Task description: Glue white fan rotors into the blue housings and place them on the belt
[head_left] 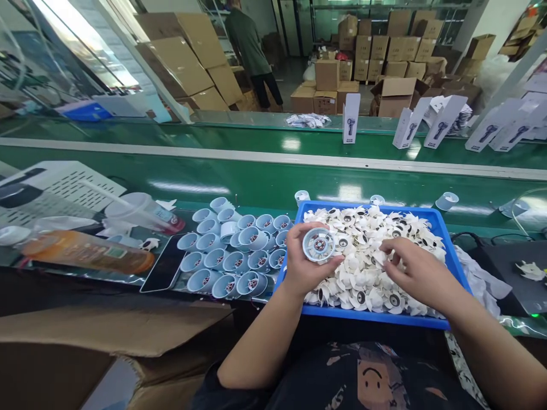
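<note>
My left hand is wrapped round a light-blue round fan housing, its open end facing me and a small motor part with reddish-brown windings at its centre. Over the blue tray, my right hand has its fingers bent together at a white fan blade wheel, at the surface of the pile. Many more white fan blade wheels fill the tray, some showing dark round hubs. Left of the tray stand several light-blue housings in a cluster, with similar motor parts inside.
A phone, an orange-brown bottle and a plastic cup lie at left. Beyond the tray runs a green conveyor belt bearing several cups. White boxes stand behind it. A person stands near stacked cartons.
</note>
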### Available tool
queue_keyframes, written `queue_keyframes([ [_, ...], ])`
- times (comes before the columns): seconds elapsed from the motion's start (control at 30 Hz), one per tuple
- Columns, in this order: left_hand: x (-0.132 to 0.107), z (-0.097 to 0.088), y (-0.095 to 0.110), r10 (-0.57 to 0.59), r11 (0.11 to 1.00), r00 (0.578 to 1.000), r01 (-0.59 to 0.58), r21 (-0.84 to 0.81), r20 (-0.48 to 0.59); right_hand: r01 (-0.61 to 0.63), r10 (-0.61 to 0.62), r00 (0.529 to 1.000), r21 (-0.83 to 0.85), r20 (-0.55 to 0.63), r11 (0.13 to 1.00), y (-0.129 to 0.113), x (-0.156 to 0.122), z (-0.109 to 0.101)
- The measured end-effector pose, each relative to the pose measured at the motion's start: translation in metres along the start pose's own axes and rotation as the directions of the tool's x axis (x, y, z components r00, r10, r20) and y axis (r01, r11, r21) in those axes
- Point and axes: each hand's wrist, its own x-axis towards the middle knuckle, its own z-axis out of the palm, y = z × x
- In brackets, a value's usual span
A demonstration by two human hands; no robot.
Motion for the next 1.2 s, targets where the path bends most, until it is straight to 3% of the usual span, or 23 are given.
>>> queue_keyframes([
  [0.03,0.001,0.0,0.005,-0.005,1.0,1.0,0.005,0.03,0.008,0.018,-0.023,1.0,0.239,0.016,0.971,0.004,-0.004,-0.001],
  [0.07,0.001,0.0,0.01,-0.014,0.996,0.999,0.01,0.086,0.05,0.022,-0.042,0.999,0.476,0.032,0.879,0.008,-0.008,-0.001],
  [0.13,0.001,0.002,0.024,-0.044,0.969,0.979,-0.007,0.247,0.199,-0.017,-0.061,0.996,0.784,0.069,0.621,0.013,-0.013,0.002],
  [0.17,0.001,0.004,0.03,-0.055,0.946,0.959,-0.039,0.321,0.279,-0.045,-0.065,0.993,0.839,0.095,0.543,0.014,-0.015,0.005],
  [0.3,-0.001,0.016,0.047,-0.105,0.882,0.886,-0.127,0.454,0.452,-0.077,-0.084,0.988,0.883,0.13,0.464,0.011,-0.019,0.013],
  [0.37,-0.002,0.023,0.05,-0.109,0.876,0.869,-0.146,0.46,0.483,0.015,-0.085,0.996,0.864,0.032,0.503,0.005,-0.024,0.013],
  [0.4,-0.003,0.025,0.051,-0.108,0.873,0.865,-0.152,0.463,0.489,0.11,-0.103,0.993,0.801,-0.061,0.588,0.002,-0.027,0.012],
  [0.43,-0.003,0.027,0.052,-0.1,0.872,0.865,-0.162,0.462,0.492,0.228,-0.15,0.974,0.678,-0.172,0.699,-0.002,-0.029,0.011],
  [0.5,-0.003,0.03,0.054,-0.076,0.865,0.868,-0.187,0.465,0.49,0.422,-0.319,0.878,0.261,-0.357,0.869,-0.009,-0.034,0.008],
  [0.57,-0.004,0.032,0.056,-0.037,0.856,0.876,-0.222,0.468,0.482,0.471,-0.464,0.785,-0.092,-0.409,0.877,-0.015,-0.036,0.008],
  [0.63,-0.006,0.035,0.057,0.012,0.85,0.881,-0.258,0.46,0.472,0.46,-0.51,0.759,-0.222,-0.404,0.86,-0.018,-0.033,0.01],
  [0.83,-0.01,0.037,0.058,0.059,0.825,0.916,-0.268,0.497,0.397,0.491,-0.528,0.745,-0.2,-0.408,0.848,-0.019,-0.021,0.013],
  [0.97,-0.004,0.029,0.06,0.028,0.842,0.892,-0.264,0.47,0.451,0.59,-0.582,0.711,-0.116,-0.396,0.799,-0.013,-0.034,0.001],
  [1.1,0.013,-0.001,0.058,-0.013,0.787,0.886,-0.276,0.551,0.463,0.631,-0.587,0.714,-0.013,-0.381,0.776,0.014,-0.057,-0.004],
  [1.2,0.04,-0.036,0.047,-0.139,0.706,0.922,-0.164,0.689,0.362,0.578,-0.537,0.734,-0.032,-0.415,0.815,0.046,-0.067,0.005],
])
